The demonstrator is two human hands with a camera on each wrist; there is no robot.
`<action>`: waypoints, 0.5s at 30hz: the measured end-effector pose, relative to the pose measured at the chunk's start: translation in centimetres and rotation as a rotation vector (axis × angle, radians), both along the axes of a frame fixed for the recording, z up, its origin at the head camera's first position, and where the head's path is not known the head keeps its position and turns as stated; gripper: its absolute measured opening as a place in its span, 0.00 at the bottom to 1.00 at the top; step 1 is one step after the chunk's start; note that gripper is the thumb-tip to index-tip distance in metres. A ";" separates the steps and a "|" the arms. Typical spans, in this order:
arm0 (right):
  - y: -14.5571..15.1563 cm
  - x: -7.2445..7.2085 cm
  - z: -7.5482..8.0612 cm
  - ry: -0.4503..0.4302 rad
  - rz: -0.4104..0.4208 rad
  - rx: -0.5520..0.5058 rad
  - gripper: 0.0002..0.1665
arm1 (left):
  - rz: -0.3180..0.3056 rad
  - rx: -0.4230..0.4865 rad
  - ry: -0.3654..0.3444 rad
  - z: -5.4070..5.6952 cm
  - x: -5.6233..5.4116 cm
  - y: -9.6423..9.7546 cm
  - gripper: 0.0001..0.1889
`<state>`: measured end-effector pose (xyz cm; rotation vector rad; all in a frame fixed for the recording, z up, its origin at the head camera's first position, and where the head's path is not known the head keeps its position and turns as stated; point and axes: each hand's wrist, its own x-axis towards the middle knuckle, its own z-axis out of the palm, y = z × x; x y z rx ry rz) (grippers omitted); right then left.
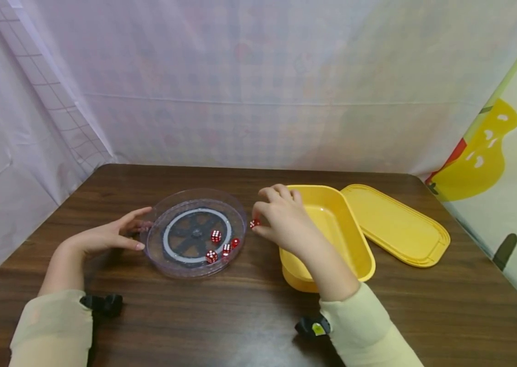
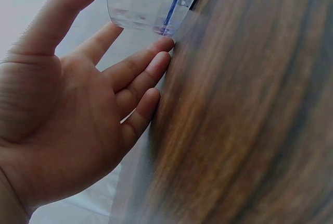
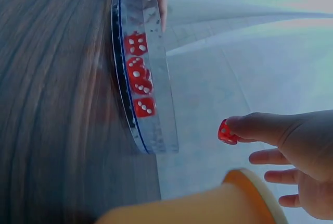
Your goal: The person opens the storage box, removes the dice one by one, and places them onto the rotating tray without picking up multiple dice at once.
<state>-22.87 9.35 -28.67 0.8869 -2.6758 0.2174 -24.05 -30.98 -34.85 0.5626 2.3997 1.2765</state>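
Observation:
My right hand (image 1: 286,219) pinches a red die (image 3: 227,132) with white dots between thumb and finger, held in the air between the round clear dish (image 1: 153,255) and the yellow box (image 1: 363,255). Several red dice lie in the dish, among them one die (image 1: 216,236) near its middle and another die (image 1: 211,256) toward its front. At the dish's left side is my left hand (image 2: 78,104), fingers spread and fairly straight, thumb and fingers about the rim. In the left wrist view the fingertips lie close by the dish's clear wall (image 2: 140,5).
Right of the box lies its flat yellow lid (image 1: 396,224), close to the box's far right side. All stand on a dark wooden table (image 1: 185,321), with a pale curtain (image 1: 249,102) behind it and a patterned cloth (image 1: 492,168) on the right.

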 end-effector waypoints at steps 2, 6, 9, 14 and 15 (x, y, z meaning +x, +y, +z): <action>-0.3 -0.1 -0.1 0.000 0.002 0.000 0.10 | 0.001 -0.003 0.002 0.0 0.0 0.0 0.48; -1.0 -0.2 -0.3 -0.006 0.006 -0.011 0.10 | 0.001 -0.001 0.001 0.1 0.0 0.1 0.48; -1.4 -0.4 -0.4 -0.009 0.005 -0.014 0.10 | 0.000 0.002 -0.003 0.1 0.0 0.1 0.48; -2.1 -0.7 -0.7 -0.028 -0.004 -0.018 0.09 | 0.002 0.004 -0.008 0.2 0.1 0.1 0.48; -2.2 -0.7 -0.8 -0.035 -0.006 -0.021 0.09 | 0.002 0.005 -0.009 0.2 0.0 0.1 0.48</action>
